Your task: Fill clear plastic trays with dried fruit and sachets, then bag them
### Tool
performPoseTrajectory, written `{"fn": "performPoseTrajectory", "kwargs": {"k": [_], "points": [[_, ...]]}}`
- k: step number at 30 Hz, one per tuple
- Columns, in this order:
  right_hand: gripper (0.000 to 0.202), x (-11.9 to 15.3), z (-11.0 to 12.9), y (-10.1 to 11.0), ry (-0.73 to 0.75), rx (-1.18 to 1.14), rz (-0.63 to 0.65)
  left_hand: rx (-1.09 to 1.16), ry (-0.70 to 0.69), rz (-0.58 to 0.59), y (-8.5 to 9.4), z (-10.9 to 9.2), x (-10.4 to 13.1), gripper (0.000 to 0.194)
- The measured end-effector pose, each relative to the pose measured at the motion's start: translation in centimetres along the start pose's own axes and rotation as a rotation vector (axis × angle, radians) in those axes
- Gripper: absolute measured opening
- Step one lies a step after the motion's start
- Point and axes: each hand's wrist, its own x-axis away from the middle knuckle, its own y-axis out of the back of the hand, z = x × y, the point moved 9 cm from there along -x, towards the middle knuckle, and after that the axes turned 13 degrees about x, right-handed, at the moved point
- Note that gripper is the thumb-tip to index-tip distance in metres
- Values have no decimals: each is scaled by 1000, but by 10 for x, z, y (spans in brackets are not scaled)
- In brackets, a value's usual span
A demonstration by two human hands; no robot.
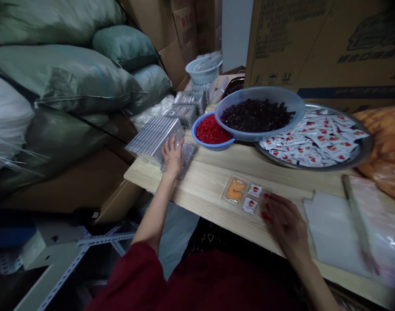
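Observation:
My left hand [172, 159], fingers spread, rests over a clear plastic tray [187, 157] beside a stack of ridged clear trays [157, 134]. My right hand [283, 214], smeared by motion, is at the right end of a small compartment tray [226, 195] near the table's front edge. In that tray lie orange pieces [235, 190] at the left and two white packets with red prints, one above the other [255, 190], in the middle. Red pieces show at my right fingertips; whether they are held or lie in the tray cannot be made out.
Behind the hands stand a blue bowl of red pieces [212, 130], a larger bowl of dark pieces [257, 114] and a metal pan of packets [317, 138]. Plastic bags [379, 229] and a bag of orange pieces [387, 151] lie right. Green sacks [68, 77] are piled left.

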Motion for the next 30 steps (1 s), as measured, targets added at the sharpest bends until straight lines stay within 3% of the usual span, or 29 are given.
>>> {"fn": "performPoseTrajectory", "kwargs": {"k": [3, 6, 9, 12, 19, 30], "points": [[24, 6, -4, 7, -30, 2, -16, 104, 0, -45, 4, 5, 2, 74], [25, 16, -17, 18, -104, 28, -53, 250, 81, -104, 9, 21, 23, 49], [25, 25, -30, 21, -170, 29, -31, 311, 233, 69, -15, 37, 48, 24], [25, 26, -30, 16, -153, 20, 8, 319, 322, 179, -35, 47, 59, 21], [25, 13, -7, 13, -71, 2, -26, 317, 395, 245, -44, 59, 42, 27], [27, 25, -17, 4, -137, -5, 74, 224, 389, 300, -46, 53, 35, 23]]}}
